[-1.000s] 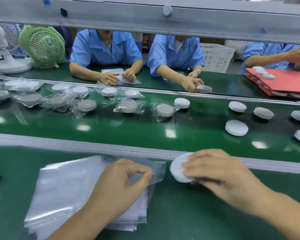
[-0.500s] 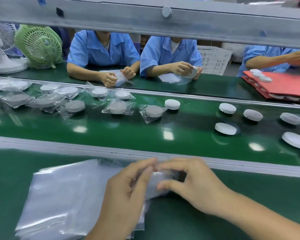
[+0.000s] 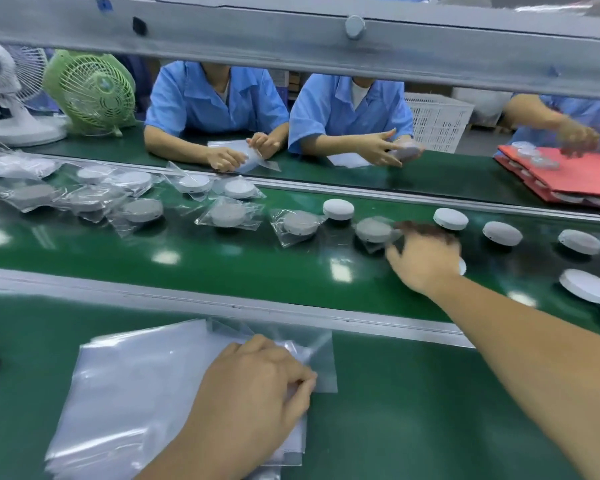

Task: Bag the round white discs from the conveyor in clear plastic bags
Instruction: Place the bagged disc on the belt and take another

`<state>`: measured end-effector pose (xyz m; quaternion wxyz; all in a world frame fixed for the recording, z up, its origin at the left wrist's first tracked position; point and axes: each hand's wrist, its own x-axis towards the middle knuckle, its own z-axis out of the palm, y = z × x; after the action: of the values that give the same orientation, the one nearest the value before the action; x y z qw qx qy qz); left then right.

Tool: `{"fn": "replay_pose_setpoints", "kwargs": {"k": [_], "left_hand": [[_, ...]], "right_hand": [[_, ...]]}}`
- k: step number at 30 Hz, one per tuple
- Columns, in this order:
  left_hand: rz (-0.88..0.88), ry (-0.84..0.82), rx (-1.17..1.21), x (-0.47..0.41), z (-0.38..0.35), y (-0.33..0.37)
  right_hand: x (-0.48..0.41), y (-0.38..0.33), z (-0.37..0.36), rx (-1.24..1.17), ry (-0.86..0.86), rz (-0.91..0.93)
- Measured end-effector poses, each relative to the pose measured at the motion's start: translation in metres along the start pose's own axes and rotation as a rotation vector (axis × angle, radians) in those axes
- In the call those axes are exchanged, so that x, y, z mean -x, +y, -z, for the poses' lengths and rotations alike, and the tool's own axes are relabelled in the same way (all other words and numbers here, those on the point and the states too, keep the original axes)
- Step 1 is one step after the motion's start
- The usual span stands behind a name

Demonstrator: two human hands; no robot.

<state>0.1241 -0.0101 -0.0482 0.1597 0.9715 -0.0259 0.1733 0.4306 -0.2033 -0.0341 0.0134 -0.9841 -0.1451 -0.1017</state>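
My right hand (image 3: 426, 261) reaches out over the green conveyor belt (image 3: 243, 268), blurred, fingers spread beside a bagged disc (image 3: 373, 230) lying on the belt. It hides most of a bare white disc (image 3: 462, 266). More bare white discs (image 3: 450, 218) (image 3: 502, 233) (image 3: 587, 285) sit on the belt to the right. Near me, my left hand (image 3: 257, 386) rests on a stack of clear plastic bags (image 3: 136, 386), fingers curled and pinching the top bag near its right edge.
Several bagged discs (image 3: 227, 214) lie along the belt's left half. A metal rail (image 3: 187, 303) divides belt and my worktop. Across the belt, people in blue shirts (image 3: 215, 98) bag discs. Two fans (image 3: 90, 88) stand far left, red trays (image 3: 568, 178) far right, a beam (image 3: 291, 39) overhead.
Both hands slid a disc into a bag over the stack. My right hand then carried it out to the belt, where it now lies. My left hand stayed on the bags.
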Motion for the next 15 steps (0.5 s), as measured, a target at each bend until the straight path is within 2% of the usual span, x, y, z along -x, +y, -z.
{"fn": "replay_pose_setpoints", "kwargs": {"k": [3, 7, 9, 11, 15], "left_hand": [[0.052, -0.047, -0.014, -0.003, -0.003, -0.003], [0.029, -0.103, -0.133, -0.008, -0.006, 0.001], [0.032, -0.081, -0.1, -0.008, -0.005, 0.001], [0.084, -0.049, -0.004, -0.007, -0.003, 0.0], [0.2, 0.019, 0.196, -0.009, 0.005, -0.001]], "right_hand": [[0.003, 0.045, -0.011, -0.029, -0.145, -0.119], [0.023, 0.065, 0.0, -0.271, -0.026, -0.043], [0.049, 0.056, 0.01, -0.436, 0.043, 0.111], [0.089, 0.044, 0.022, -0.511, 0.106, 0.344], [0.165, 0.024, 0.039, -0.401, 0.286, 0.796]]}}
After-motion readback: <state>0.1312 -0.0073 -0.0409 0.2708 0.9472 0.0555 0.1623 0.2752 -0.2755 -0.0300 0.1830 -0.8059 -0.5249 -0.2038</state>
